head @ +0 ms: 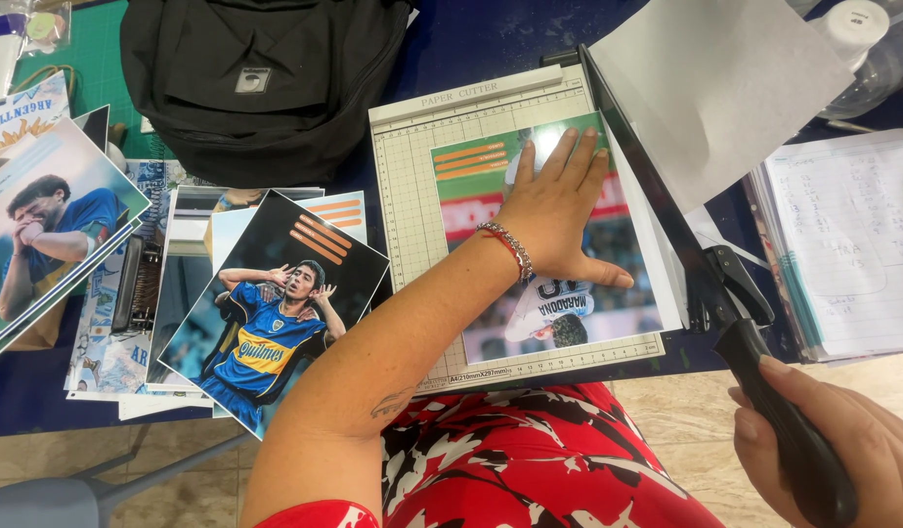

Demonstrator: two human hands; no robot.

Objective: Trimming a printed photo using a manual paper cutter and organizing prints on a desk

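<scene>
The left hand (554, 210) lies flat, fingers spread, pressing a glossy football photo (559, 284) onto the gridded bed of a paper cutter (412, 196). The photo's right edge runs along the cutting edge, under the lowered black blade arm (657, 205). The right hand (842, 450) is clenched around the arm's black handle (789, 430), which juts past the desk's near edge over the tiled floor. A white sheet (715, 88) fans out to the right of the blade, touching it.

Room is tight on the blue desk (471, 39). A black bag (261, 83) sits just beyond the cutter's far-left corner. A loose pile of printed pictures (266, 313) overlaps the cutter's left edge and overhangs the desk front. A clear sleeve with a handwritten sheet (842, 244) lies right of the blade arm; whether it touches it is hard to tell. A green mat (90, 59) shows far left.
</scene>
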